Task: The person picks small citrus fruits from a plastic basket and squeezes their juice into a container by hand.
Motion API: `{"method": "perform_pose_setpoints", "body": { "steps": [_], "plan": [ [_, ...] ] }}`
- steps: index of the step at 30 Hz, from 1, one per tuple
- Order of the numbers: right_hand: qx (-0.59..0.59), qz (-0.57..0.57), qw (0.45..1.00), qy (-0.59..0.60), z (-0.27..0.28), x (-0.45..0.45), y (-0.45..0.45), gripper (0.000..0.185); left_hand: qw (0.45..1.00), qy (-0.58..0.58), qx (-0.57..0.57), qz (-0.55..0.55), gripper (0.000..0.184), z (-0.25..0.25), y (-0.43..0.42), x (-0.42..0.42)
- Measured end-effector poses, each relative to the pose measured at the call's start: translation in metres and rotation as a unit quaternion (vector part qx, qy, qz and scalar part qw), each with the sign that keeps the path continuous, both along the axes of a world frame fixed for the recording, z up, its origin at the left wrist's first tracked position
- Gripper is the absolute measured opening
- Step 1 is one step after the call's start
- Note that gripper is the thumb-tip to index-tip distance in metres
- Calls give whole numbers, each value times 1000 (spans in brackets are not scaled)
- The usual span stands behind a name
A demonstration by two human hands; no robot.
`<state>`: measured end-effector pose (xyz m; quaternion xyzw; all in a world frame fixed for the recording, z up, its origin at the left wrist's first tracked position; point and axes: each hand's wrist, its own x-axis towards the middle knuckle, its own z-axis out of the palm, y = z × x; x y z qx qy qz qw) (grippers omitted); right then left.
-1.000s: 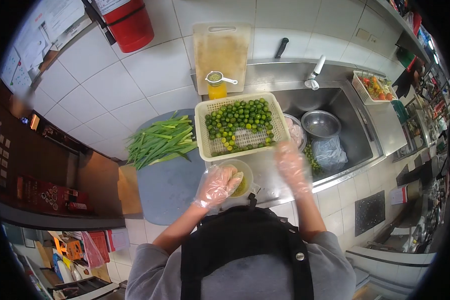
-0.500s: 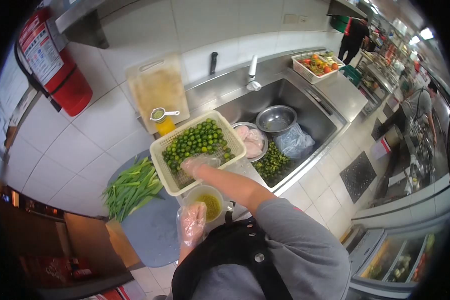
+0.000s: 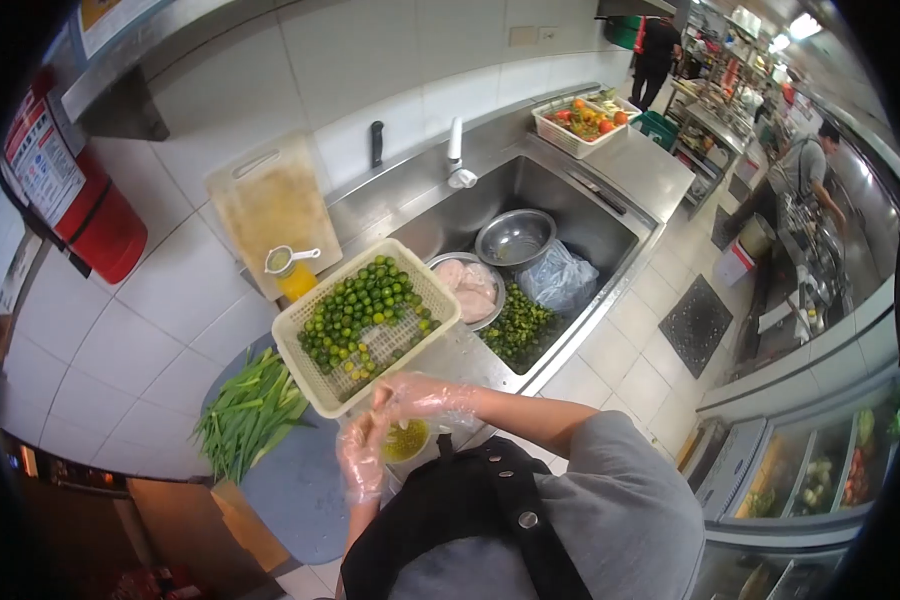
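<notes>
- Basket [image 3: 410, 355]: green limes [image 3: 360, 312] lay inside it.
- Left hand [image 3: 362, 455]: gloved, in front of the basket, fingers curled; any hold could not be told.
- Right hand [image 3: 415, 396]: gloved, near the basket's front edge, fingers bent towards the left fingertips; its hold was likewise unclear.
- Cup [image 3: 428, 440]: stood before the basket, containing yellow-green liquid [image 3: 405, 440].
- Technique, as judged: fingertips low over the cup probably limited drips.

One head-worn fisheye looks forward and steeply down, close above left hand [image 3: 362, 462] and right hand [image 3: 410, 397] at seven o'clock, sink [image 3: 575, 213] at two; the dim eight-o'clock edge is perhaps cabinetry [image 3: 185, 515].
</notes>
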<state>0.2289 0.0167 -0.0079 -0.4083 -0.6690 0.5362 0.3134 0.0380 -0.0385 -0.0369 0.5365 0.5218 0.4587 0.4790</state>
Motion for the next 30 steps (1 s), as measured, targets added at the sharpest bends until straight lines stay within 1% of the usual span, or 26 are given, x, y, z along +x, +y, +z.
{"method": "perform_pose_setpoints", "body": {
  "steps": [1,2,3,4,6,7,8,9,10,11,12,13,14,15,16,18,20,22,23,24,25,26,27,28,29,30],
  "plan": [
    [-67,16,997,45,1,5,-7,31,999,31,27,-29,27,-6,-2,-1],
    [-64,10,997,46,0,8,-14,31,995,62,54,-58,27,1,-2,3],
    [-92,0,995,41,-2,8,-21,34,995,11,58,-86,25,11,-6,10],
    [-120,-8,992,36,-2,9,-26,38,994,11,60,-90,25,16,-9,12],
    [-113,-15,993,13,5,8,-34,39,975,168,124,-75,25,20,-12,11],
    [-106,-20,994,-11,10,6,-37,40,975,169,126,-74,25,13,-11,9],
    [-103,-19,994,-11,14,3,-39,40,982,134,111,-76,27,8,-9,9],
    [-75,-5,997,-35,19,-1,-39,39,988,98,96,-77,28,5,-8,8],
    [-47,8,997,-58,21,-4,-40,38,987,99,98,-76,28,3,-10,5],
    [-45,9,997,-57,15,-6,-39,38,975,157,145,-58,30,25,-12,6],
    [-15,24,999,-37,7,-7,-36,35,957,214,192,-39,31,37,-13,7],
    [14,39,999,-19,0,-8,-35,32,957,214,194,-38,31,39,-11,6],
    [17,39,999,-19,5,-8,-37,32,959,217,169,-71,31,40,-9,4],
    [-20,19,1000,4,12,-9,-42,32,959,219,145,-104,32,41,-8,1],
    [-57,-1,998,27,17,-8,-45,33,959,219,146,-104,32,36,-7,0],
    [-69,13,997,29,10,-5,-46,33,968,174,133,-121,30,17,-4,-3],
    [-84,26,996,32,-1,-5,-46,34,963,184,161,-109,29,5,-6,-6],
    [38,37,993,-102,-12,-4,-44,33,958,193,188,-98,27,-1,-7,-6],
    [39,38,993,-103,-10,-8,-46,33,967,175,160,-98,28,1,-7,-4],
    [15,10,989,-143,-8,-13,-47,32,974,156,131,-97,29,4,-7,-1],
    [-10,-18,983,-183,-7,-15,-49,32,974,156,131,-98,29,8,-4,-2],
    [-12,-17,983,-183,-5,-13,-50,32,958,215,143,-125,28,19,0,-3],
    [20,4,989,-143,-4,-12,-50,30,938,275,153,-148,26,26,2,-3],
    [50,31,993,-101,-3,-12,-50,28,940,277,145,-138,26,22,4,-3],
    [45,48,993,-97,-15,-14,-49,28,930,294,175,-138,20,12,5,-4],
    [143,51,967,-205,-33,-14,-44,26,918,314,201,-134,15,3,5,-8]
  ]
}}
